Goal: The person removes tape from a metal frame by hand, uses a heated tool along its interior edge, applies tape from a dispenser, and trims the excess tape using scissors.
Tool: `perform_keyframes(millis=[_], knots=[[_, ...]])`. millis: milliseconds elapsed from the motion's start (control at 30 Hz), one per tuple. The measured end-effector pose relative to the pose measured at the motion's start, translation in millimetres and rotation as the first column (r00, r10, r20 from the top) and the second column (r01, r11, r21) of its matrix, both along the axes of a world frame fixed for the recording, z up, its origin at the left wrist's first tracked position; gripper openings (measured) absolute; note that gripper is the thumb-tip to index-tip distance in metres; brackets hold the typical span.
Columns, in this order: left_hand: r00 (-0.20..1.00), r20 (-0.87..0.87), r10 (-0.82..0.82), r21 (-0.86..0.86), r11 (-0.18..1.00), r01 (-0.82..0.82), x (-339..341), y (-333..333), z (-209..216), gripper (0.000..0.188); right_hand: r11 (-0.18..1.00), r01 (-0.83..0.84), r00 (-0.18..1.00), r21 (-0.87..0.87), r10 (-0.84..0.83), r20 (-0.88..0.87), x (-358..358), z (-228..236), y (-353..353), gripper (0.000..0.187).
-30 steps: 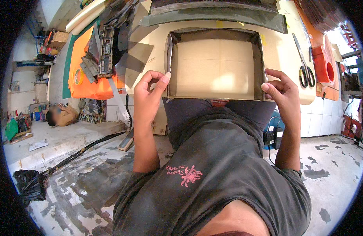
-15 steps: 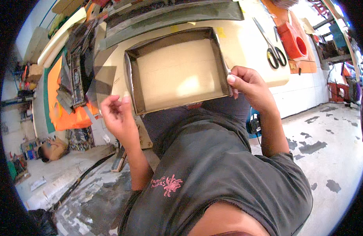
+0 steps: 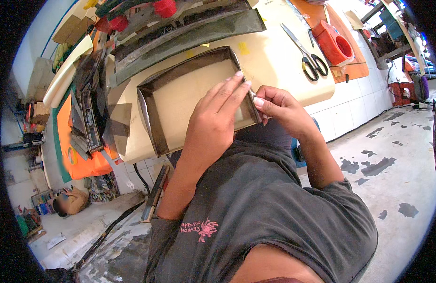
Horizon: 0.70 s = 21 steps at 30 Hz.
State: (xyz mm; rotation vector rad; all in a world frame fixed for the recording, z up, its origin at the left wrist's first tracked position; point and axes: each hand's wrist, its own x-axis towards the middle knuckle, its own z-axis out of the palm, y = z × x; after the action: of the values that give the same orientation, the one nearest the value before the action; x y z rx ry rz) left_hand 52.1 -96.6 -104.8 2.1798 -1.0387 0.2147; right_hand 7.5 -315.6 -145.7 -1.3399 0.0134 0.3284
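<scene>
A shallow rectangular tray [image 3: 153,115] with dark brown walls and a pale bottom lies tilted over the table's near edge, above my lap. Across it reaches my left hand [image 3: 212,118], its fingers stretched out and their tips at the inner side of the right wall. My right hand [image 3: 280,107] pinches the outside of that same wall between thumb and bent fingers. The near right part of the tray is partly covered by my left hand.
Black-handled scissors [image 3: 310,59] and a red holder with a round hole [image 3: 333,45] lie at the right. Long dark strips [image 3: 189,45] stretch along the far side. Orange sheets [image 3: 88,162] hang at the left. A person [image 3: 71,202] is low at the far left.
My left hand has left the tray's left side and crossed over to its right wall. My right hand stays at the right wall. The view has shifted a little.
</scene>
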Motion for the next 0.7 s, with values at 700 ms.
perform_keyframes(millis=[700], knots=[[0.983, 0.161, 0.086, 0.133, 0.985, -0.108, -14, -17, -14, 0.044, 0.738, 0.530, 0.835, -0.418, -0.370, 0.407, -29, 0, 39, 0.012]])
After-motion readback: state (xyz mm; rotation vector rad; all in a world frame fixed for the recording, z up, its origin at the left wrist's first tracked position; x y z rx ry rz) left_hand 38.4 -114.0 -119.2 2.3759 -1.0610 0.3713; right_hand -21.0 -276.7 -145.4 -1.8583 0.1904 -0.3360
